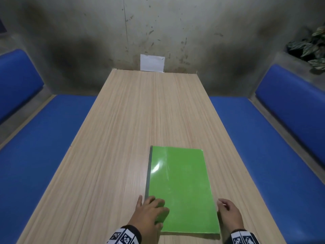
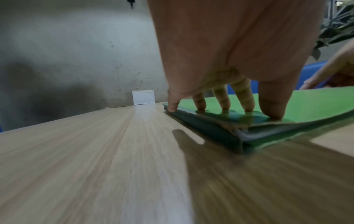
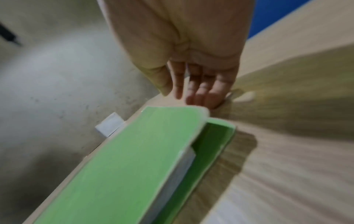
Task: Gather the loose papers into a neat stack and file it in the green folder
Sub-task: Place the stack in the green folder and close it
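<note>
The green folder point(image 1: 182, 189) lies closed on the table point(image 1: 112, 138). The left hand point(image 1: 149, 213) presses spread fingers point(image 2: 243, 98) flat near its spine. The right hand point(image 1: 229, 213) hovers relaxed beside the open edge, where only the right wrist view shows white papers point(image 3: 180, 169) inside.

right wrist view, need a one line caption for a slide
Right hand open beside the green folder, white paper stack showing inside.

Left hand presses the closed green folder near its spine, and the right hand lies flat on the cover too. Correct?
Not quite. In the head view the right hand is on the table beside the folder, off its cover. The left hand presses by the spine.
</note>
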Demonstrator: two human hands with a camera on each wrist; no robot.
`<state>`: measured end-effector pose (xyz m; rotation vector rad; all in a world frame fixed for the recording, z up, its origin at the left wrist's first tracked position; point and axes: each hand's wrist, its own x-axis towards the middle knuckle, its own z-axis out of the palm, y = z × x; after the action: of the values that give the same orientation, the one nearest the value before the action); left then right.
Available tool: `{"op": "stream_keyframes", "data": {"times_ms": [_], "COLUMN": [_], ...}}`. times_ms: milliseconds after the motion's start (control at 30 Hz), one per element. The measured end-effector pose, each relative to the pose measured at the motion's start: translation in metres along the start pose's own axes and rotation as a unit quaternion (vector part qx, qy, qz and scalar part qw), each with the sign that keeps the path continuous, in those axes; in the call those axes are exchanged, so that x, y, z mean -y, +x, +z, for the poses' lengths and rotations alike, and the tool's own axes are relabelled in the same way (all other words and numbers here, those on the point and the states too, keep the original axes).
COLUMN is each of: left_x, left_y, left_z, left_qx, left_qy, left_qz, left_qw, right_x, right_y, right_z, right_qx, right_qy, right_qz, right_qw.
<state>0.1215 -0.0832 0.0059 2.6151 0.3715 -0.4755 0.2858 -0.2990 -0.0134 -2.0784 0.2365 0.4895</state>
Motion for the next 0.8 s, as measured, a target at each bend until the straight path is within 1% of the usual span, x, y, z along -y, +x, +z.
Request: {"op": "stream_keyframes", "data": {"times_ms": [33, 100, 133, 167, 200, 233, 267, 300, 333, 367, 433, 533, 633, 800], "left_x": [0.001, 0.003, 0.006, 0.01, 0.014, 0.017, 0.02, 0.021, 0.022, 0.023, 0.024, 0.029, 0.027, 0.008], "left_y": [-0.001, -0.004, -0.005, -0.006, -0.006, -0.005, -0.004, -0.001, 0.001, 0.004, 0.01, 0.018, 0.027, 0.043], "left_z": [-0.001, -0.005, -0.006, -0.006, -0.005, -0.005, -0.004, -0.003, -0.002, -0.001, -0.001, -0.002, -0.003, -0.003], "left_qx": [-0.012, -0.068, -0.108, -0.143, -0.165, -0.168, -0.149, -0.115, -0.08, -0.057, -0.044, -0.033, -0.054, -0.072], "left_qy": [-0.03, -0.116, -0.167, -0.222, -0.273, -0.32, -0.362, -0.393, -0.409, -0.415, -0.413, -0.421, -0.44, -0.45], "left_qz": [-0.001, -0.021, -0.044, -0.077, -0.116, -0.156, -0.193, -0.225, -0.246, -0.254, -0.243, -0.218, -0.215, -0.205], "left_qw": [0.999, 0.991, 0.979, 0.961, 0.941, 0.919, 0.9, 0.884, 0.875, 0.872, 0.877, 0.88, 0.87, 0.866], "right_x": [0.001, 0.002, 0.001, -0.001, -0.003, -0.006, -0.007, -0.008, -0.01, -0.012, -0.008, 0.003, 0.017, 0.026], "right_y": [-0.003, -0.011, -0.014, -0.016, -0.017, -0.015, -0.014, -0.013, -0.01, -0.007, -0.005, -0.003, 0.002, 0.019], "right_z": [0.0, 0.004, 0.007, 0.011, 0.014, 0.017, 0.019, 0.021, 0.023, 0.024, 0.023, 0.018, 0.01, -0.002], "right_qx": [-0.012, -0.004, 0.008, 0.016, 0.024, 0.03, 0.037, 0.044, 0.052, 0.067, 0.083, 0.07, 0.051, 0.018], "right_qy": [-0.03, -0.049, -0.061, -0.079, -0.098, -0.117, -0.131, -0.138, -0.131, -0.117, -0.078, -0.061, -0.06, -0.048], "right_qz": [-0.005, 0.004, 0.009, 0.014, 0.02, 0.023, 0.029, 0.037, 0.047, 0.054, 0.066, 0.04, -0.005, -0.011], "right_qw": [0.999, 0.999, 0.998, 0.997, 0.995, 0.992, 0.99, 0.989, 0.989, 0.989, 0.991, 0.995, 0.997, 0.999]}}
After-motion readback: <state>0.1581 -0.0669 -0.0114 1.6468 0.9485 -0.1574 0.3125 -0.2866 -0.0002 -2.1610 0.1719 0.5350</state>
